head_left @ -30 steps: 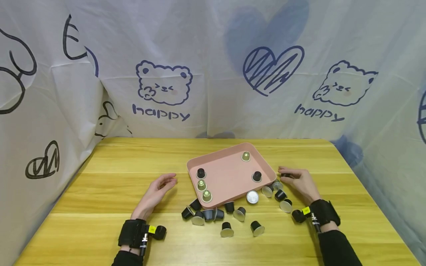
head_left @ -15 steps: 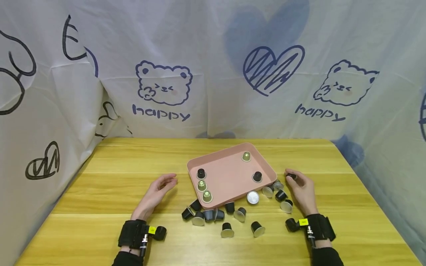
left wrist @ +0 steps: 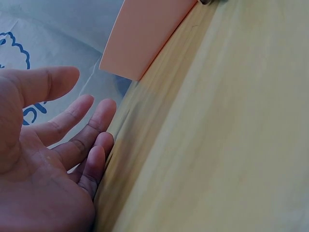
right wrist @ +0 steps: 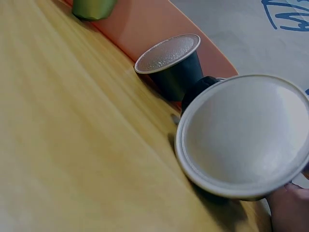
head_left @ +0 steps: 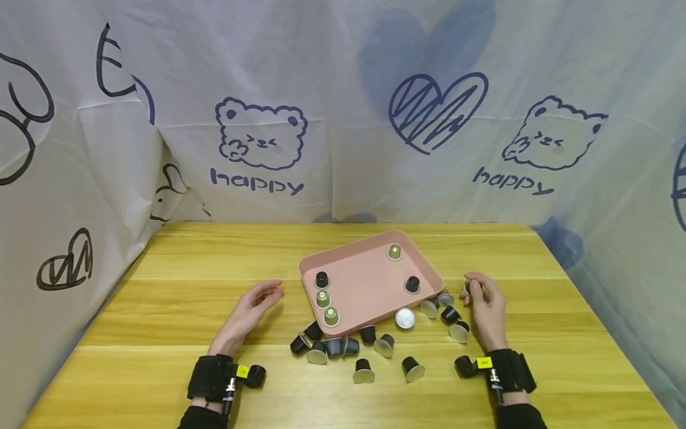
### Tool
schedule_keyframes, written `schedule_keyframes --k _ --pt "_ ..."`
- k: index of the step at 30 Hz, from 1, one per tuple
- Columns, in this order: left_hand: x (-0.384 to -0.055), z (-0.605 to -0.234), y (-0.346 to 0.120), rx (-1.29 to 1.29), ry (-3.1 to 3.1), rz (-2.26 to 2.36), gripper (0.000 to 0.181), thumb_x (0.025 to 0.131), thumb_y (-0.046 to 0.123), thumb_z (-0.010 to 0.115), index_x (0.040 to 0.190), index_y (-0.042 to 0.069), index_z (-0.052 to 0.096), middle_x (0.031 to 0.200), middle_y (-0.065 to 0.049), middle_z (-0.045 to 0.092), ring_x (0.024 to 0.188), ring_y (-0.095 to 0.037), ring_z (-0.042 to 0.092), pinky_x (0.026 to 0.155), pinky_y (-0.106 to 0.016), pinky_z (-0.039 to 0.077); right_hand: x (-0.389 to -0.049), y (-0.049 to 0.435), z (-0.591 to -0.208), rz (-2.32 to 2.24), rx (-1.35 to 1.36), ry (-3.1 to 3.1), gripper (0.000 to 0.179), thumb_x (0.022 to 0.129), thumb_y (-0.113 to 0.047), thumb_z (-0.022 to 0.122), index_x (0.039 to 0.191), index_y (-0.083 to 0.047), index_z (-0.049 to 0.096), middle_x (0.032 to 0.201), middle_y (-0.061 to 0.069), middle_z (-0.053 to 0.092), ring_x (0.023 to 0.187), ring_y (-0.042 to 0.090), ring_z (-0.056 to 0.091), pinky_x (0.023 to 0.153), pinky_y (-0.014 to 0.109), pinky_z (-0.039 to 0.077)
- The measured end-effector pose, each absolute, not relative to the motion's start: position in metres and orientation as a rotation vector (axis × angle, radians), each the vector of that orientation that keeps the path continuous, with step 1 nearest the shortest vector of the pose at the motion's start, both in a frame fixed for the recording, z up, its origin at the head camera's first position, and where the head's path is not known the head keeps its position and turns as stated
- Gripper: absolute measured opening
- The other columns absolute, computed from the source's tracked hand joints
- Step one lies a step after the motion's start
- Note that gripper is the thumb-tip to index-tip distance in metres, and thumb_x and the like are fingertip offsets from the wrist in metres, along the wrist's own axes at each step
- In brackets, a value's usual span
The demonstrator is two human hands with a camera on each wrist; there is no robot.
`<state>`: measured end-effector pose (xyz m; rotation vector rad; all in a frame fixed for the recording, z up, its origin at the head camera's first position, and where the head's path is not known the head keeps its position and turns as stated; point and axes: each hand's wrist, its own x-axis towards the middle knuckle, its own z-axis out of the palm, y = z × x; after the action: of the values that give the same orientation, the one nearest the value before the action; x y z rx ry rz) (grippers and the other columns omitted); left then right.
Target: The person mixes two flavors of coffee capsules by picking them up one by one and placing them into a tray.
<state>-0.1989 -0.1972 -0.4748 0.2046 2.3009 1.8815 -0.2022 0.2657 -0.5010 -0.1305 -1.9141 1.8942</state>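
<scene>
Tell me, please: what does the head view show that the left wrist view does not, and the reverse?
Only the head view: the right-hand grip holding a coffee capsule, and three gold-green capsules and two black capsules standing in the pink tray.

Only the left wrist view: the palm of the left-hand grip, seen close, facing the camera.

Both: the left-hand grip, the pink tray (just partly in the left wrist view), the wood-grain table and the printed cloth.

A dark bit at the left wrist view's top edge is too cut off to identify.
</scene>
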Motion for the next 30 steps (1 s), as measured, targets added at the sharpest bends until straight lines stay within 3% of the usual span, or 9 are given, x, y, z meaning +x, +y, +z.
schedule_keyframes --k 7,14,23,30 --pt "-0.1994 -0.4743 -0.1974 0.195 2.307 1.873 0.05 0.099 0.024 0.053 0.139 -0.004 0.042 0.13 -0.024 0.051 0.121 -0.035 0.046 0.108 -0.051 0.03 -0.2038 0.2644 -0.5016 1.751 -0.246 -2.054 0.025 0.094 0.001 0.056 0.118 0.006 0.059 0.103 0.023 0.058 0.077 0.014 0.058 0.057 0.01 0.048" --pt "-0.1992 -0.4747 -0.197 0.195 2.301 1.876 0.05 0.099 0.024 0.053 0.139 -0.004 0.042 0.13 -0.024 0.051 0.121 -0.034 0.046 0.108 -0.051 0.03 -0.2049 0.2667 -0.5043 1.632 -0.112 -2.057 0.034 0.092 -0.003 0.061 0.125 0.006 0.057 0.111 0.019 0.065 0.101 0.014 0.059 0.079 0.006 0.046" --pt "-0.1988 -0.4751 -0.1971 0.203 2.303 1.869 0.05 0.1 0.024 0.052 0.139 -0.004 0.042 0.13 -0.024 0.05 0.121 -0.034 0.045 0.108 -0.051 0.03 -0.2041 0.2668 -0.504 1.617 -0.103 -2.036 0.034 0.09 -0.011 0.065 0.119 0.007 0.063 0.111 0.024 0.066 0.097 0.005 0.061 0.079 0.007 0.047" --pt "-0.1988 -0.4751 -0.1976 0.216 2.295 1.878 0.049 0.1 0.024 0.052 0.139 -0.004 0.041 0.13 -0.025 0.05 0.122 -0.035 0.045 0.108 -0.052 0.029 -0.2034 0.2656 -0.503 1.613 -0.121 -1.999 0.027 0.089 -0.008 0.066 0.112 0.006 0.068 0.106 0.019 0.069 0.091 0.005 0.062 0.077 0.008 0.049"
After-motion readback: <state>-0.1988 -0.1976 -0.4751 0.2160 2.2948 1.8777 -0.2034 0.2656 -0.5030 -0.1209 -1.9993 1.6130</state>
